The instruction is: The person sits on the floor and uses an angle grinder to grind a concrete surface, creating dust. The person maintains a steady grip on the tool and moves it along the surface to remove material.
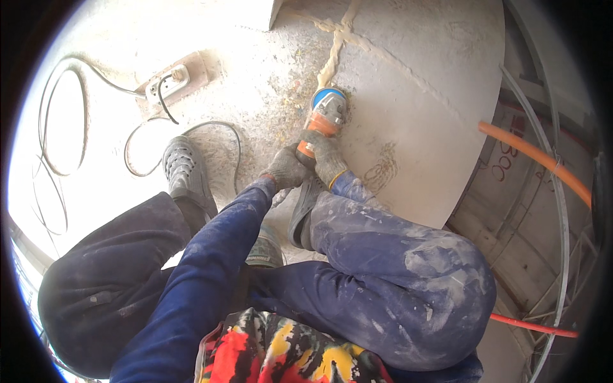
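Observation:
An orange and grey power tool (pixel 319 125) with a blue ring at its head rests at the lower end of a cream filler seam (pixel 332 55) on the pale, speckled surface. My left hand (pixel 288 168), in a grey knit glove, is closed round the tool's rear body. My right hand (pixel 325 155), gloved alike, grips the tool just beside it, farther to the right. The tool's underside is hidden against the surface.
A power socket strip (pixel 167 83) with looped black cables lies at upper left. My shoes (pixel 185 166) and bent legs surround the hands. A bucket (pixel 262 246) sits between my legs. Beyond the curved right edge are a lower level, an orange pipe (pixel 536 156) and metal rails.

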The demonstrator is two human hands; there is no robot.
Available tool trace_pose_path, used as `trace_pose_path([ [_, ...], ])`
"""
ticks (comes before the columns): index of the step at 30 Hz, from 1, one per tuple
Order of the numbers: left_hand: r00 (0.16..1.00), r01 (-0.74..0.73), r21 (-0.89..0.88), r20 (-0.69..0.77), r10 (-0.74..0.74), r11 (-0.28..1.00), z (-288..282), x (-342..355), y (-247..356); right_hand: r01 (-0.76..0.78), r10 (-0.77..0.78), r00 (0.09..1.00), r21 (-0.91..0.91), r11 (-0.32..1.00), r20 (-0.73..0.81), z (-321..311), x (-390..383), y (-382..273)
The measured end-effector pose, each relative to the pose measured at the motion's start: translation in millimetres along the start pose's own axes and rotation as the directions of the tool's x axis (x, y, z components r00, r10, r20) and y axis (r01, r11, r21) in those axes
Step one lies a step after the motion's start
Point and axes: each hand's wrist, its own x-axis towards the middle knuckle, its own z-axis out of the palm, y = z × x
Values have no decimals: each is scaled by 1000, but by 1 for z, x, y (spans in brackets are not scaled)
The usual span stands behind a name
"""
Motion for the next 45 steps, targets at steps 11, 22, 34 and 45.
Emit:
trace_pose_path([
  [11,1000,-3,-44,2,3,999,0,4,-3,16,-16,998,10,1000,-54,3,-4,-2],
  [22,999,39,-59,15,-38,997,-1,6,-3,-12,10,999,-26,1000,-47,4,-3,-6],
  [34,999,26,-65,28,-24,998,1,7,-1,-23,23,999,9,1000,-45,1,3,-4],
  [45,992,125,-25,3,-125,992,10,5,-7,19,-19,1000,5,1000,-12,-2,-17,-15],
])
